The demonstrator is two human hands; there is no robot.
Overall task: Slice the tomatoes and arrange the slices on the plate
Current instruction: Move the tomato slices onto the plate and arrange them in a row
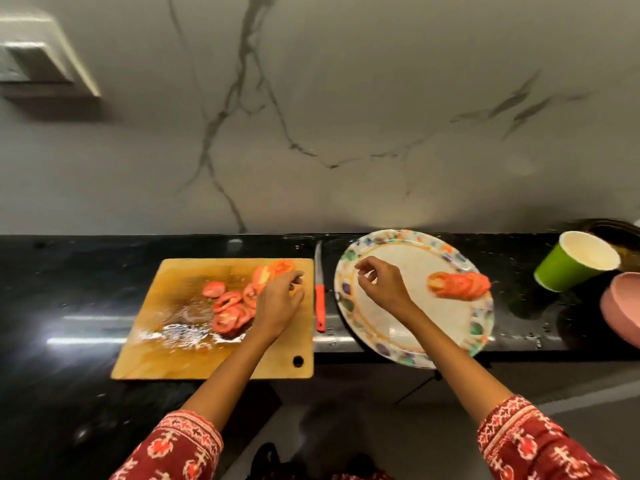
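Black counter, left hand (278, 299) loosely curled over board slices (230, 308), right hand (382, 284) empty (fingers relaxed) above plate (349, 303)

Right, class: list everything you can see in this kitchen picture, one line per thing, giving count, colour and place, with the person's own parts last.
cutting board: one, tan wood, on the black counter, left.
tomato slices on the board: several, red, exact count unclear, spread over its middle and far right.
knife: one, red handle, on the counter between board and plate.
plate: one, white with a multicoloured rim, right of the knife, overhanging the counter's near edge.
tomato slices on the plate: an overlapping row, red, right side of the plate.
cup: one, green outside, white inside, far right.
pink dish: one, at the right edge, partly cut off.
left hand: over the board's slices.
right hand: above the plate, holding nothing.
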